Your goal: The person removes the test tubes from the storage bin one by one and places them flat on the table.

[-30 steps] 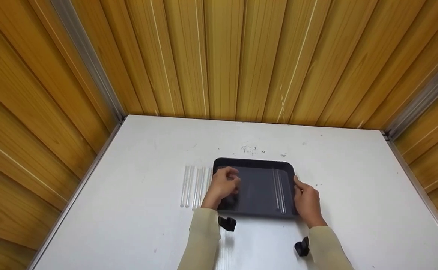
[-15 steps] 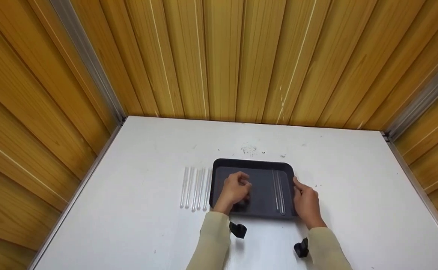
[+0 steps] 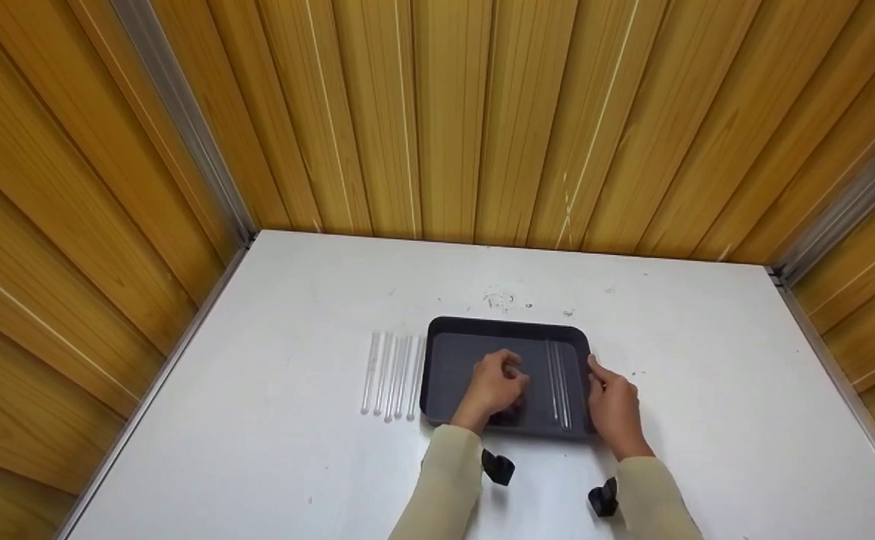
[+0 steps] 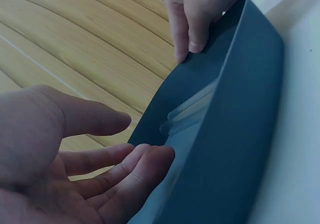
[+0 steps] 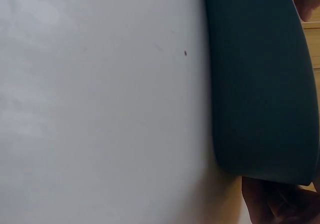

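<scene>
Free room beyond far tray wall [image 3: 508,330]

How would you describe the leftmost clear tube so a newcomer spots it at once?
On the white table, find the dark tray. Just left of it, in the head view, lies a row of clear tubes. The leftmost tube has another tube on its right side only and lies farthest from the tray.

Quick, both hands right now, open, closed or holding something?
Left hand: open, fingers loosely bent over the dark tray, nothing visible in its grasp.
Right hand: closed, holding the tray's right edge.
</scene>
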Demonstrator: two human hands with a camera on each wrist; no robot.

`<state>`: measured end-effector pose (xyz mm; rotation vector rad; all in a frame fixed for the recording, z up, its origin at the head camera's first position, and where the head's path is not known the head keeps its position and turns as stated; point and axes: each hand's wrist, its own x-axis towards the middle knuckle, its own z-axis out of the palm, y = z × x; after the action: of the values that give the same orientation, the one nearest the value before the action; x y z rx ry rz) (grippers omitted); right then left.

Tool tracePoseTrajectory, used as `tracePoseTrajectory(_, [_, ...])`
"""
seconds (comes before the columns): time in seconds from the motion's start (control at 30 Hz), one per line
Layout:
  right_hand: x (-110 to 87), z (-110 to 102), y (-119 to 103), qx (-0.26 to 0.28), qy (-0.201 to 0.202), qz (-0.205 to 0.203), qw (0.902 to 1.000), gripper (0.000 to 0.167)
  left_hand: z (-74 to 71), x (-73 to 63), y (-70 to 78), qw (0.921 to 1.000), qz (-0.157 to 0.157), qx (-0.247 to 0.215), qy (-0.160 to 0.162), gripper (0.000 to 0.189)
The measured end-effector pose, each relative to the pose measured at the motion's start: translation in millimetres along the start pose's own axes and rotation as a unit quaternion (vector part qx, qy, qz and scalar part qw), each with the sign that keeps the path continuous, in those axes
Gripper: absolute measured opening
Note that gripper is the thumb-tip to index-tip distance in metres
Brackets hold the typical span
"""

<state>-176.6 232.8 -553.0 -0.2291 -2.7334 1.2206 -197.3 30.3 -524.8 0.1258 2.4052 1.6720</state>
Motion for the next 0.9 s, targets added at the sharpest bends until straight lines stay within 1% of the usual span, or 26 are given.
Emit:
tracePoseTrajectory(0.3, [-1.7,0,4,0.004,-0.004,0.003,1.0000,0.042,11.7,2.0,-2.2,1.0000,0.004,0.004,0.001,0.031])
tracePoseTrajectory(0.5, [-1.6,1,2,0.006,-0.003,0.003,1.0000,0.041,19.1,4.0,-5.3,0.9998,0.005,0.013,0.017,0.028])
tracePoseTrajectory(0.67, [-1.0,0,1,0.007,0.000,0.005,1.0000,0.041,26.9,6.8,-5.7,0.9990,0.013,0.030,0.030,0.028])
tracePoseTrajectory(0.77, [-1.1,0,1,0.006,-0.001,0.008,0.9999,0.041,31.8,8.7,-6.0,0.9979,0.024,0.045,0.040,0.028])
tracePoseTrajectory(0.9, [-1.4,0,3,0.009,-0.006,0.010,0.9999,0.042,37.3,10.4,-6.3,0.9963,0.028,0.064,0.050,0.029])
